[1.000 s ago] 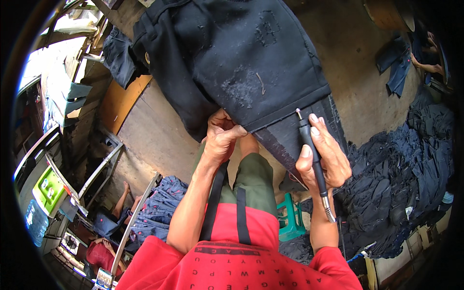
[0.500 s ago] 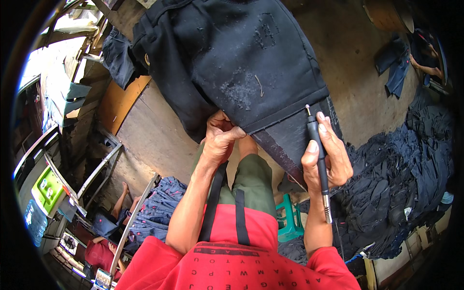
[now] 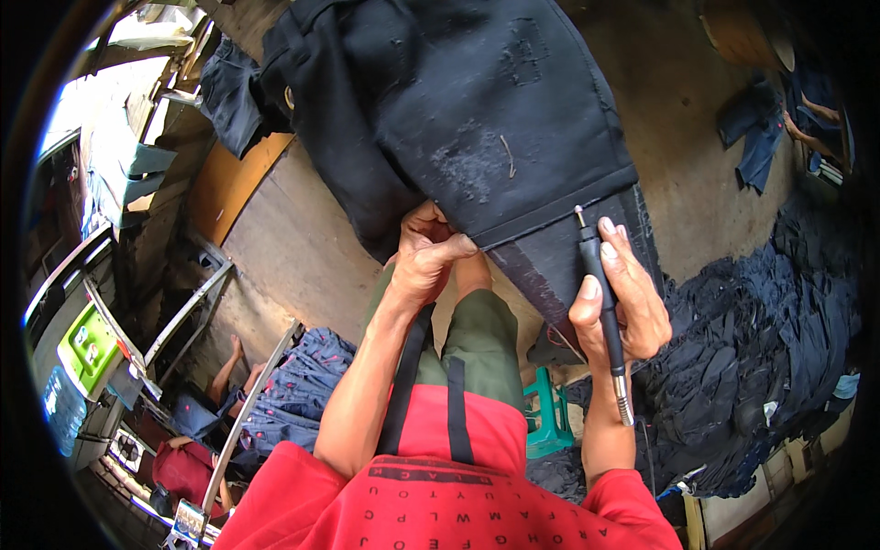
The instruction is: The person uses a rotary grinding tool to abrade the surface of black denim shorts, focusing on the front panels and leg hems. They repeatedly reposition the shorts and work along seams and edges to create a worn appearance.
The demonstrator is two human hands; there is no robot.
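Note:
A black pair of shorts (image 3: pixel 477 101) is stretched over a dark flat board (image 3: pixel 568 266), its hem crossing the board. Pale scuffed patches and a loose bit of thread (image 3: pixel 507 156) show on the cloth. My left hand (image 3: pixel 430 253) pinches the near left corner of the hem between thumb and fingers. In my right hand (image 3: pixel 632 307) is a black pen-shaped rotary grinder (image 3: pixel 599 275), held like a pen. Its small round pinkish tip (image 3: pixel 579 210) is at the board just below the hem; whether it touches cannot be made out.
Dark garments (image 3: pixel 752 357) lie heaped on the right. A green plastic stool (image 3: pixel 547 412) stands beside my legs. Blue patterned cloth (image 3: pixel 307 394) hangs by a metal rail (image 3: pixel 243 412) at left. Other people's limbs show at the far right (image 3: pixel 807 137) and lower left (image 3: pixel 225 385).
The shorts and board have shifted slightly right and down in the picture, my left hand with them. The grinder's tip has moved a little left along the hem, slightly farther below it.

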